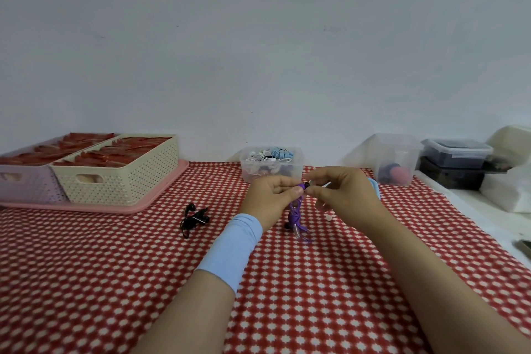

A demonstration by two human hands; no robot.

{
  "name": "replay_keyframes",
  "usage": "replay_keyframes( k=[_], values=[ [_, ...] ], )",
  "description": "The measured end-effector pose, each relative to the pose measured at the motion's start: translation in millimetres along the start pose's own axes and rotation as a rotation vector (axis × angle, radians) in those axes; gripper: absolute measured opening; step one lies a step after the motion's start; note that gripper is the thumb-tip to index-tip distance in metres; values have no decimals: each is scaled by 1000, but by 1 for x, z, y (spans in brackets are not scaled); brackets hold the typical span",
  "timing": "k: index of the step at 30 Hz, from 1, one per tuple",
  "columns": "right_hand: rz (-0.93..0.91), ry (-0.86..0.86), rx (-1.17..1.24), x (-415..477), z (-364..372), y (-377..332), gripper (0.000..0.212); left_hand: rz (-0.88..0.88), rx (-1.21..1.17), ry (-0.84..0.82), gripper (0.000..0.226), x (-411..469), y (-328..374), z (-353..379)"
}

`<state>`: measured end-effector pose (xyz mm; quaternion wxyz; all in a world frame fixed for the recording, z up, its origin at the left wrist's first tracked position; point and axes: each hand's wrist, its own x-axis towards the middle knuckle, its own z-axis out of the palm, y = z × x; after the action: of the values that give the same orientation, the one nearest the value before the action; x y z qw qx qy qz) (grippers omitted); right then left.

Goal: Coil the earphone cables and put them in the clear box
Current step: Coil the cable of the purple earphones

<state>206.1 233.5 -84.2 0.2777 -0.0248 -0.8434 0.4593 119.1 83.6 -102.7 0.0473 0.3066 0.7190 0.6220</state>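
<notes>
Fingers (283, 185) of both hands clamped on purple earphone cable (297, 211) | black earphones (194, 218) on red cloth (115, 267), left | left hand (268, 195) grips hanging bundle | right hand (342, 195) pinches top end | clear box (271, 169) just behind hands, holding cables

Soft, even light fills the scene, rather dim, with a cool cast that turns the white wall (258, 37) grey-blue. Where it comes from cannot be told. Shadows are faint and soft-edged, barely darkening the table (115, 282). The wide lens swells the forearms (431, 282) toward the bottom edge. Detail is soft throughout. The purple earphone cable (297, 215) smears below the left hand (270, 195) and right hand (342, 192), and the contents of the clear box (271, 165) look mushy.
</notes>
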Motion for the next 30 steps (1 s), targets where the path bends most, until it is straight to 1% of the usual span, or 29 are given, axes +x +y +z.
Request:
replay_keyframes(
  k=[3, 10, 12, 14, 16, 19, 22, 25, 30],
  values=[
    [-27, -25, -55, 0, -2, -3, 23, -55, -75, -30, 12, 0, 0, 0],
    [-16, -93, -42, 0, -5, -5, 16, -105, -101, -87, 12, 1, -4, -2],
    [9, -130, 18, -1, -8, -6, 14, -133, -143, -120, 13, 1, -4, -3],
    [113, -171, 153, -1, -10, -7, 13, -170, -233, -173, 15, 1, -5, -5],
    [232, -223, 292, -2, -13, -7, 17, -193, -307, -228, 16, -1, -3, -6],
    [317, -294, 429, -3, -13, -3, 21, -206, -348, -283, 17, -1, -3, -7],
    [343, -320, 470, -3, -11, 0, 27, -201, -340, -302, 18, -2, -3, -7],
    [364, -309, 465, -3, -8, 1, 30, -179, -299, -281, 19, -3, -5, -7],
    [368, -314, 504, -3, -6, 3, 16, -166, -352, -280, 21, -4, -7, -4]
  ],
)
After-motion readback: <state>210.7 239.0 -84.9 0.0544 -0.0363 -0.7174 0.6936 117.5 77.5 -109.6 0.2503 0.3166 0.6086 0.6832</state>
